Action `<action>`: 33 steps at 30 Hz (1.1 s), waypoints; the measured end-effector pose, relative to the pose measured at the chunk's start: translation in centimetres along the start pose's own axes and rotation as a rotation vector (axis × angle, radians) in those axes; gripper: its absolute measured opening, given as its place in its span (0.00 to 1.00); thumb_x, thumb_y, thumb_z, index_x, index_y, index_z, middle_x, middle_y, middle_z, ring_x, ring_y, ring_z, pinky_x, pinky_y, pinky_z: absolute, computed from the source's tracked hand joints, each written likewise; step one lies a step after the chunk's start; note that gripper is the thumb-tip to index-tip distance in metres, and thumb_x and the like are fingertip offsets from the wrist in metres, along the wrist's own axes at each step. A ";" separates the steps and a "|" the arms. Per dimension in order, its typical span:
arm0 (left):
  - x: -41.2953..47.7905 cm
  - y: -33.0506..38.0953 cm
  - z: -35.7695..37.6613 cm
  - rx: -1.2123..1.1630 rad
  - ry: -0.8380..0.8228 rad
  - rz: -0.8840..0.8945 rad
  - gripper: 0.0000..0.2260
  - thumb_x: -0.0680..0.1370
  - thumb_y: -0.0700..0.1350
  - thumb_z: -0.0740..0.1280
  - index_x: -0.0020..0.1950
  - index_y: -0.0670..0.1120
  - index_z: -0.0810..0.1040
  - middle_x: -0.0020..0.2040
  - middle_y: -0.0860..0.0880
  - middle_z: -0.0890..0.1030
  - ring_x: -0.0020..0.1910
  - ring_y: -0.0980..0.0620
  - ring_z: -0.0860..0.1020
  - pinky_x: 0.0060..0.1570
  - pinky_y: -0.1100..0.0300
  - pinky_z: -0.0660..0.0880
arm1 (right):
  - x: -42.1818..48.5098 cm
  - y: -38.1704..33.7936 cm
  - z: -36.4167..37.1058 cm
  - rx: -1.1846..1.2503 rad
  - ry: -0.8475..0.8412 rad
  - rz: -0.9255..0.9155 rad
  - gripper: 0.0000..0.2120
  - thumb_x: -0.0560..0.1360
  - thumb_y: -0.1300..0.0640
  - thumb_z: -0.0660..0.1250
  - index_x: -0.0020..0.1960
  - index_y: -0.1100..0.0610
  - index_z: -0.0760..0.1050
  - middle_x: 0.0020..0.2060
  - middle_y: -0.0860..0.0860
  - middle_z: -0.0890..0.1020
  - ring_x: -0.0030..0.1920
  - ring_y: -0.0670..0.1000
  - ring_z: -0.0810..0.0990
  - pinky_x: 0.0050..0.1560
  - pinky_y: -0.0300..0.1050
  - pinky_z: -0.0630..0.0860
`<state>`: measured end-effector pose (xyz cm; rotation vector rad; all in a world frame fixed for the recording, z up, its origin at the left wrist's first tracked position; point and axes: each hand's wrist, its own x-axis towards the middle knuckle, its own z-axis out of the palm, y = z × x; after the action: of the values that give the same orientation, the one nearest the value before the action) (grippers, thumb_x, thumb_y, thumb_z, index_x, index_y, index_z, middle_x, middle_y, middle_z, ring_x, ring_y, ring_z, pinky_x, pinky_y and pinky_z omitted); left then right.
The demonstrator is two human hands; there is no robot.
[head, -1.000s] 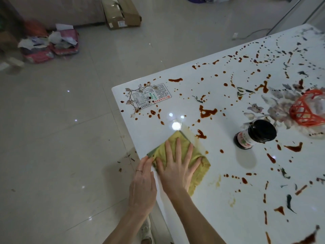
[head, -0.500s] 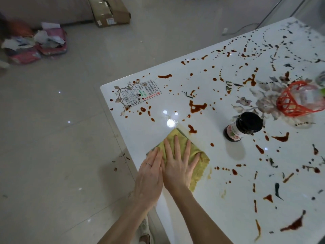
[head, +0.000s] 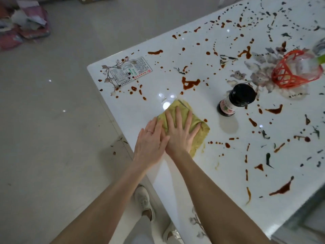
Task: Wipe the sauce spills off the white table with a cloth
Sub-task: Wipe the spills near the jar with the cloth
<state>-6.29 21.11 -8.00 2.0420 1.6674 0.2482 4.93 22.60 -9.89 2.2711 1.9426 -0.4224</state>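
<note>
The pale tiled floor (head: 52, 138) fills the left side of the view. A glossy white table (head: 228, 187) runs from the centre out to the right, its near corner pointing toward the upper left. Its top carries a printed grey flower pattern.

A heap of pink bags and papers (head: 26, 27) lies on the floor at the far left, well apart from the table. An orange-red plastic basket (head: 288, 74) lies tipped on its side at the right of the tabletop.

A folded yellow-green cloth (head: 200, 132) lies flat on the table near its left edge. The right hand (head: 179, 136) presses down on it, palm flat and fingers straight and spread. The left hand (head: 151, 143) lies flat just beside it, fingers straight and together, with its thumb side against the right hand and its fingertips at the cloth's left edge.

A jar with a black lid (head: 235, 101) stands to the right of the cloth, apart from it. A printed label sticker (head: 131, 71) sits by the table's corner. A light shoe (head: 143, 199) shows on the floor between the forearms.

Red-brown sauce spills (head: 190, 83) dot most of the tabletop. One large blotch sits just beyond the cloth and long streaks lie along the near right. A thin ring (head: 150, 131) shows on a left finger.
</note>
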 end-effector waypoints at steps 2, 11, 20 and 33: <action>0.4 0.1 0.0 0.030 -0.001 0.004 0.34 0.76 0.62 0.40 0.77 0.44 0.53 0.77 0.44 0.55 0.75 0.46 0.56 0.70 0.44 0.60 | 2.3 0.4 -0.8 0.076 0.013 0.065 0.30 0.81 0.34 0.40 0.79 0.41 0.34 0.80 0.47 0.36 0.77 0.63 0.30 0.71 0.75 0.35; -0.6 1.0 0.1 -0.005 -0.006 -0.033 0.27 0.81 0.56 0.48 0.76 0.44 0.54 0.77 0.43 0.56 0.75 0.46 0.55 0.72 0.45 0.57 | -2.9 1.2 0.5 0.064 -0.031 0.088 0.31 0.79 0.36 0.36 0.78 0.41 0.31 0.79 0.48 0.32 0.76 0.63 0.29 0.71 0.74 0.33; -1.6 2.5 1.0 -0.032 -0.020 -0.002 0.26 0.82 0.54 0.50 0.77 0.43 0.53 0.78 0.45 0.54 0.77 0.49 0.51 0.74 0.48 0.52 | 0.5 3.1 -0.4 0.172 0.048 0.212 0.31 0.81 0.36 0.41 0.80 0.42 0.36 0.80 0.48 0.37 0.77 0.63 0.31 0.71 0.75 0.38; -2.0 3.5 1.1 -0.031 -0.010 -0.016 0.28 0.81 0.58 0.48 0.77 0.44 0.52 0.78 0.46 0.53 0.77 0.51 0.50 0.73 0.53 0.47 | 2.5 4.7 -0.9 0.190 0.079 0.234 0.29 0.83 0.39 0.43 0.80 0.42 0.38 0.80 0.46 0.38 0.78 0.59 0.33 0.73 0.71 0.36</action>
<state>-3.21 18.42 -6.98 2.0031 1.6624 0.2565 10.00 24.43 -10.18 2.6337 1.7060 -0.5156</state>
